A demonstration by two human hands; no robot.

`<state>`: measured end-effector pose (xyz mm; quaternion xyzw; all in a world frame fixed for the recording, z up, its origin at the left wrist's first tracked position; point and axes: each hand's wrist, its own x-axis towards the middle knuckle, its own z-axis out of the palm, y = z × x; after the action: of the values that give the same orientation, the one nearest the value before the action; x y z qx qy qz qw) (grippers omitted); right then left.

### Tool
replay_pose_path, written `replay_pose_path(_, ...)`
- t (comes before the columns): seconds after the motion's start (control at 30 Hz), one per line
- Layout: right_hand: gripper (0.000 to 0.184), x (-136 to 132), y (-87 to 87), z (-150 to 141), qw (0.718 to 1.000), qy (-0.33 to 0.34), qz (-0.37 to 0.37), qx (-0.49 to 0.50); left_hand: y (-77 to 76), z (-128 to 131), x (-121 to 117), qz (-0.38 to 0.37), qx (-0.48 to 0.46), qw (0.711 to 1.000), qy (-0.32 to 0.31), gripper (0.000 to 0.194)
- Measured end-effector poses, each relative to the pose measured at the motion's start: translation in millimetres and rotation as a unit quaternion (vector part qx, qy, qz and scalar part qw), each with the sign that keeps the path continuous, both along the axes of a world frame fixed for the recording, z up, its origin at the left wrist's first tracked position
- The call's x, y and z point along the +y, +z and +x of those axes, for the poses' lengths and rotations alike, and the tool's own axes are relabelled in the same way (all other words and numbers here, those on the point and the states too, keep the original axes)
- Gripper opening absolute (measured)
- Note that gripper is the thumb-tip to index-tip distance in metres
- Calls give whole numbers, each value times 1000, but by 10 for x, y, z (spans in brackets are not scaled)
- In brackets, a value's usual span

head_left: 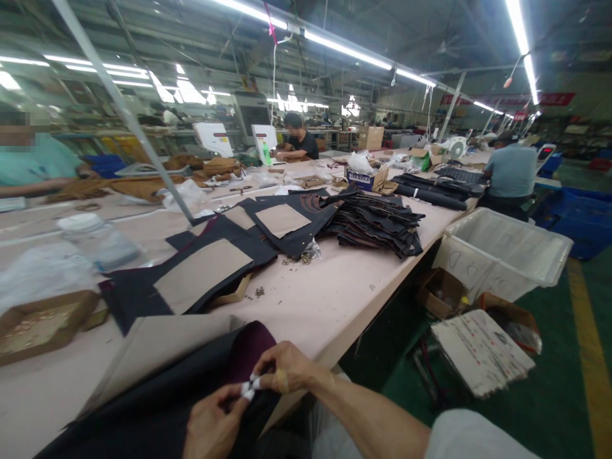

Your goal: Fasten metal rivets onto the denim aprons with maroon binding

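Note:
In the head view, a dark fabric panel lies over the near table edge, with one corner rolled back to show its purple underside. My left hand pinches the panel's edge from the near side. Facing it, my right hand is closed on the same edge, fingertips nearly touching those of the left. White wraps cover some fingertips of both hands. Whether a small fitting sits between them is hidden. Beyond lie more dark panels with beige patches, and small metal pieces are scattered beside them.
A shallow cardboard tray of small copper-coloured pieces stands at left, near a plastic jar. Stacked dark panels lie farther along the table. A slanted metal pole rises at left. Right of the table stands a white bin; several people work around.

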<state>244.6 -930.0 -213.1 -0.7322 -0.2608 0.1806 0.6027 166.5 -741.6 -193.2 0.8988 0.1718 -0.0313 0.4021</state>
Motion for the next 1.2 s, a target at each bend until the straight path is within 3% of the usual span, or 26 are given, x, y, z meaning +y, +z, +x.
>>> replay_pose_path(0.1,24,20,-18,-100,1000,10,0,-13,71,-103,-88,9,-10,1000,23,35)
replay_pose_path(0.27,16,-60,-35,-400,1000,1,11,-26,230,-429,-297,-43,-40,998,6,19)
replay_pose_path(0.43,21,-96,-256,-441,999,42,29,9,127,-545,-305,-54,-35,997,49,18)
replay_pose_path(0.63,21,-112,-350,-461,998,42,36,29,7,-535,-295,-59,-33,995,70,18)
replay_pose_path(0.8,18,-122,-359,-459,997,37,44,50,-88,-460,-260,-45,-7,994,103,14)
replay_pose_path(1.2,21,-168,-405,-440,992,21,53,109,-173,-465,-235,-107,0,983,147,14)
